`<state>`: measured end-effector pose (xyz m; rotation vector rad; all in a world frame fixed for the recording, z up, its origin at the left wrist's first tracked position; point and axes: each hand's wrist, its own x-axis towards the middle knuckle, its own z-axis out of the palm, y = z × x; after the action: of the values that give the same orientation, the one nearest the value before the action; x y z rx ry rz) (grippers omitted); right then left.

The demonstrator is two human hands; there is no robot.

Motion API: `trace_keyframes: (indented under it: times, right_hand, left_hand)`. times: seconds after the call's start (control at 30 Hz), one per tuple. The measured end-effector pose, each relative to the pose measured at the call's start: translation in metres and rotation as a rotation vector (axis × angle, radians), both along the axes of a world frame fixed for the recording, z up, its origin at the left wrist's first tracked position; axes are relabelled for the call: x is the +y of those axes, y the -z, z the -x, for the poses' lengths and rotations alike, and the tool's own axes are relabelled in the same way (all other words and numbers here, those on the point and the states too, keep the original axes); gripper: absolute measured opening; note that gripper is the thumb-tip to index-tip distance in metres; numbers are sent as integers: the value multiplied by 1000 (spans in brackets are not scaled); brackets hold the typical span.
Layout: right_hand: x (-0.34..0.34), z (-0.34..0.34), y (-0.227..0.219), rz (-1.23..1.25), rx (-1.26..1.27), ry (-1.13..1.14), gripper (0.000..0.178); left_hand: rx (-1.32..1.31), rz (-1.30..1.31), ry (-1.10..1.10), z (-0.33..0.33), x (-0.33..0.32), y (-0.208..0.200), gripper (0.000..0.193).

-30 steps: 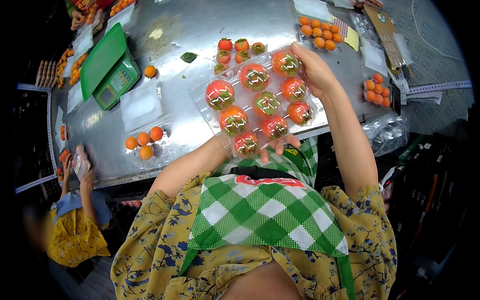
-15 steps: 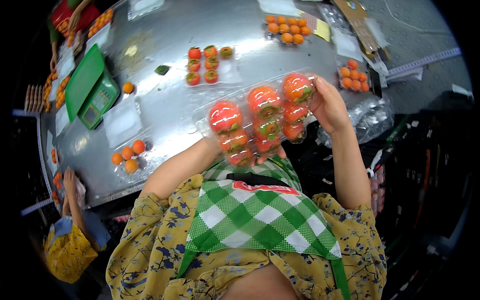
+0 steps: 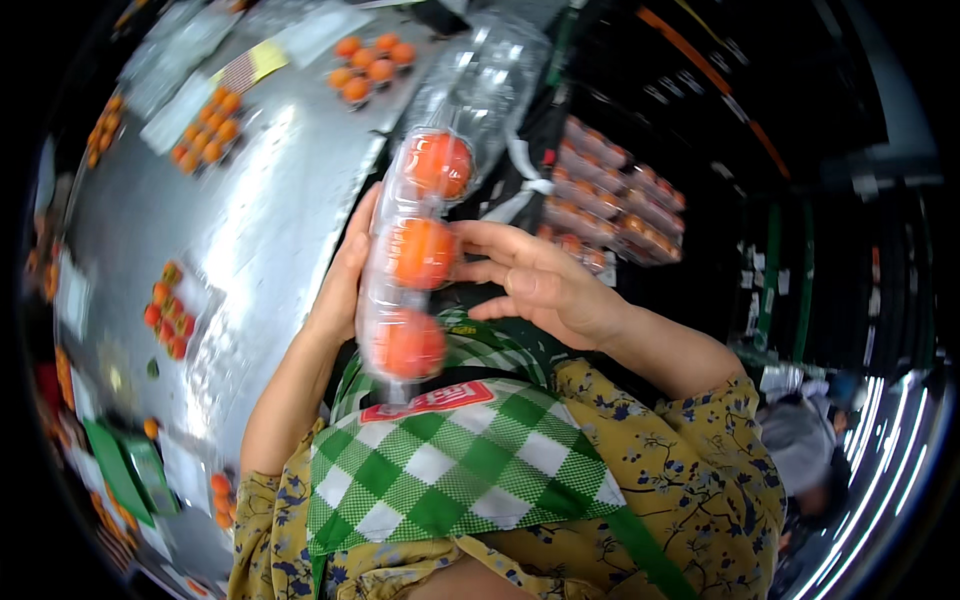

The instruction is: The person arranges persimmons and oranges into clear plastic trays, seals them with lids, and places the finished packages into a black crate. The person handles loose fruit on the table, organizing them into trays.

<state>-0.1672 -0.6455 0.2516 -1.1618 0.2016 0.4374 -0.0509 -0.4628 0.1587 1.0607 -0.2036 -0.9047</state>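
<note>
A clear plastic pack of red-orange persimmons (image 3: 422,253) is tilted on its edge in front of my apron, blurred by motion. Three fruits show in a row along it; the rest are hidden. My left hand (image 3: 350,268) grips its left side, with the fingers partly behind the plastic. At the pack's right side is my right hand (image 3: 550,288), fingers apart and stretched toward the middle fruit. Whether those fingertips touch the plastic, I cannot tell.
The metal table (image 3: 255,215) lies to my left, with several packs of orange fruit (image 3: 370,68) and a green scale (image 3: 130,468). Filled clear packs (image 3: 610,190) are stacked at right. Empty clear plastic packaging (image 3: 485,75) lies beyond my hands.
My view and body have turned right, away from the table toward the stacked packs. The persimmon pack has tipped onto its edge. My right hand has released the pack's far end and spread its fingers.
</note>
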Motion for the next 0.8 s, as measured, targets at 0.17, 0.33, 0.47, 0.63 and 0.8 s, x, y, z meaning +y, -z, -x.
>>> trace_keyframes:
  times: [0.17,0.33,0.47,0.63,0.8]
  right_hand:
    - [-58,40,14,73,-52,363,65]
    - [-133,82,12,327,85,481,60]
    - [-172,102,-4,917,31,218,49]
    - [-217,130,51,1312,29,-248,43]
    - [-257,158,164,1233,12,-332,39]
  left_hand:
    - [-438,-105,116,27,-71,-4,101]
    - [-536,26,375,45,-107,2,103]
    - [-484,19,378,38,-105,15,88]
    - [-361,-52,421,33,-83,27,75]
    - [-348,-165,416,32,-67,24,69]
